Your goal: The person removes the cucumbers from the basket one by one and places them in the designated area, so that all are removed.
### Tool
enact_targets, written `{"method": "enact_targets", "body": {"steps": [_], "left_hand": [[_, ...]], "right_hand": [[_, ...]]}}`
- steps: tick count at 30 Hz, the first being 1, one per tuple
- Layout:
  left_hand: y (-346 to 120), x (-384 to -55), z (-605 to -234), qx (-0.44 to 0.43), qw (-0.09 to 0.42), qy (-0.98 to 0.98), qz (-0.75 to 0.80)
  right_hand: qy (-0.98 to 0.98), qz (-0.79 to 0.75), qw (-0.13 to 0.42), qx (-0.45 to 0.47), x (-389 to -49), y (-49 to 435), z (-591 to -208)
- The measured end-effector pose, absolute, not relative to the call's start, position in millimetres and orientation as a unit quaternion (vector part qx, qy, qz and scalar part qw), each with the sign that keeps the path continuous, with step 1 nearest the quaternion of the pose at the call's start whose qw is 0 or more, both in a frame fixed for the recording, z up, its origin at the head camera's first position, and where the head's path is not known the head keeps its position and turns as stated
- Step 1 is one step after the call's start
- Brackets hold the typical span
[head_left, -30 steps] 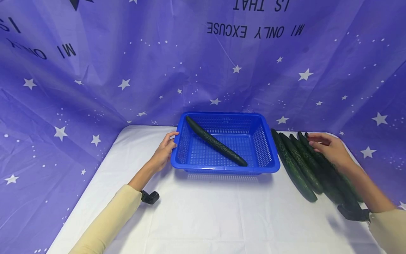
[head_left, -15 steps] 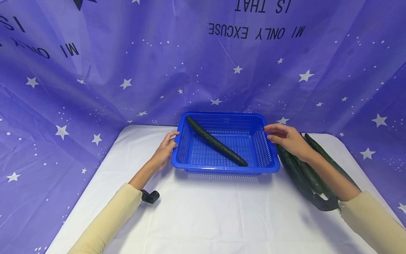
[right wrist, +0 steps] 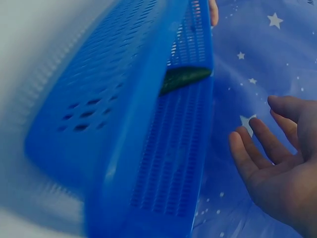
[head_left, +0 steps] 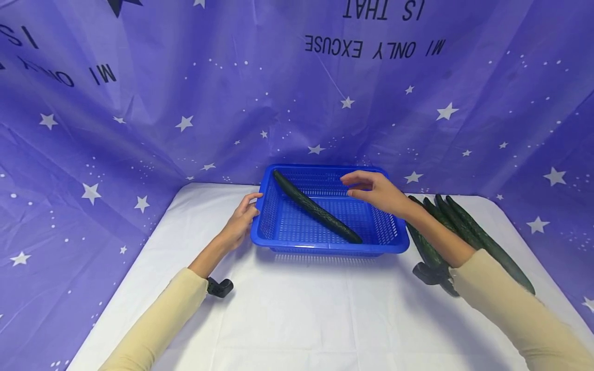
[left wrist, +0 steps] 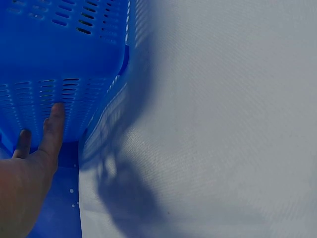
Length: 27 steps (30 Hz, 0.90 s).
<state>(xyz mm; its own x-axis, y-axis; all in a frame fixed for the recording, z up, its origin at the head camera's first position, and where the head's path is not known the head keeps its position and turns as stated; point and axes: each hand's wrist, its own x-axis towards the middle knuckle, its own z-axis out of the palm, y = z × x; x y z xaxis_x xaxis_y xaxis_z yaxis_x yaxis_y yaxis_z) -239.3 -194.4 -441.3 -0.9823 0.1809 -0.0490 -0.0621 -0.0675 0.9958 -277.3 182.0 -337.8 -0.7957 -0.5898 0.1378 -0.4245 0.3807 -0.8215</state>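
Note:
A blue plastic basket [head_left: 303, 244] with slotted walls stands on the white cloth in the head view. One dark green cucumber [head_left: 320, 212] lies slantwise inside it, its far end up at the back left corner. My left hand [head_left: 239, 222] touches the basket's left side; the left wrist view shows its extended fingers [left wrist: 53, 131] against the outer wall. Over the basket's right part hovers my right hand [head_left: 378, 195], fingers loosely bent and nothing in them. In the right wrist view this right hand [right wrist: 282, 158] appears beside the basket, palm empty.
Several more cucumbers [head_left: 498, 250] lie side by side right of the basket, partly hidden by my right forearm. A purple star-printed sheet [head_left: 260, 113] hangs behind the white-covered table [head_left: 301, 314]. Each wrist carries a black device [head_left: 220, 288].
My right hand has moved left, empty, from above the cucumbers to over the basket. My left hand, the basket and the cucumber in it have stayed put.

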Motion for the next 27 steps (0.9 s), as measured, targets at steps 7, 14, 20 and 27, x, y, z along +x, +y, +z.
{"method": "enact_targets", "body": {"steps": [7, 14, 20, 27], "left_hand": [[-196, -240, -441, 0.045, 0.08, 0.675, 0.732], [-196, -238, -442, 0.038, 0.081, 0.675, 0.732], [-196, -238, -442, 0.038, 0.082, 0.677, 0.73], [-196, -239, -442, 0.042, 0.082, 0.676, 0.731]], "right_hand": [[0.821, -0.463, 0.108, -0.315, -293, 150, -331], [0.817, -0.474, 0.124, -0.304, -310, 127, -332], [0.814, -0.491, 0.126, -0.283, -326, 117, -342], [0.817, -0.494, 0.165, -0.249, -339, 107, -359]]}}
